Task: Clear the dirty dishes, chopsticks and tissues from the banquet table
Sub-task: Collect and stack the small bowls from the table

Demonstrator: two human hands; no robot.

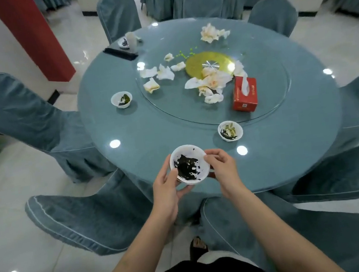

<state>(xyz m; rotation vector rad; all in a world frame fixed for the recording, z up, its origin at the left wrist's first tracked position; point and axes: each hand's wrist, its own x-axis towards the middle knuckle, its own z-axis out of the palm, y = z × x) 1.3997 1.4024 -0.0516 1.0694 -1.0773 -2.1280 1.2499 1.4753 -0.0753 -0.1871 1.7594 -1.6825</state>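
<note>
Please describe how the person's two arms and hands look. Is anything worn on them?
Both forearms are bare, with no sleeves in view. The left hand and right hand wear no gloves, and no rings, watch or bracelet can be seen. The fingernails look short and unpainted.

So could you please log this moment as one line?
left hand: holds bowl | right hand: holds bowl rim | tissues: on turntable
</note>
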